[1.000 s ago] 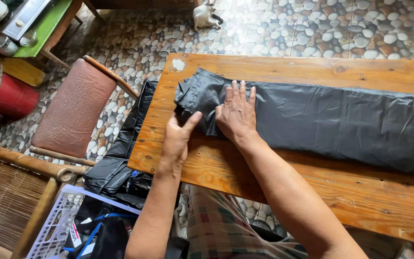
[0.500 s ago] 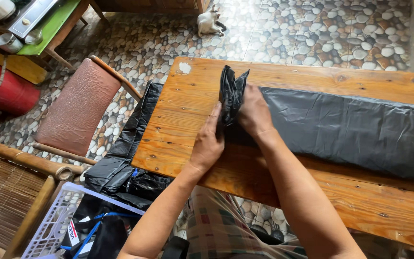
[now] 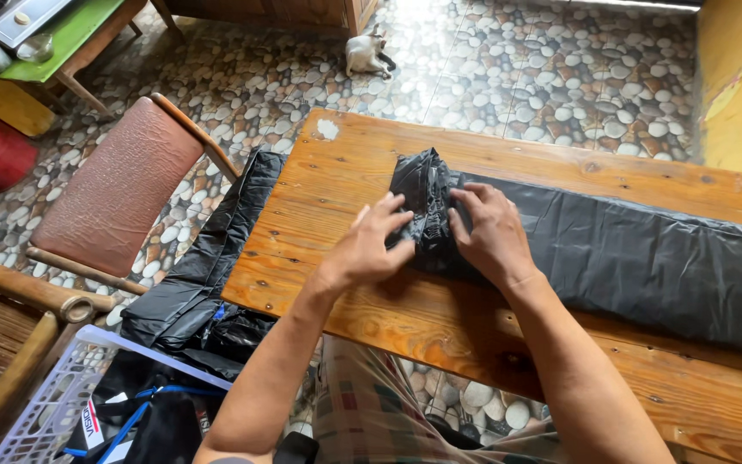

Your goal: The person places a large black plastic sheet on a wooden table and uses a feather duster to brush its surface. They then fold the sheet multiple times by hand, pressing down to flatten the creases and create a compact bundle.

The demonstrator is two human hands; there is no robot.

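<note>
Hands press flat, left hand (image 3: pixel 369 245) and right hand (image 3: pixel 491 232), fingers spread, on the folded end of a long black plastic sheet (image 3: pixel 611 258) on the wooden plank table (image 3: pixel 345 172)

Wooden table (image 3: pixel 362 185), plank top, knots showing. Long black plastic sheet (image 3: pixel 646 258) lies across it toward right, its left end folded into bunched roll (image 3: pixel 427 206). Small white patch (image 3: pixel 327 129) at far-left corner.

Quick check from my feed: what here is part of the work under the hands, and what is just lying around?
In hand:
- black plastic bag, its end rolled up
- left hand and right hand, both on the roll
- wooden table

Lying about:
- brown padded chair
- white basket
- more black plastic hanging off the table's edge
- cat
</note>
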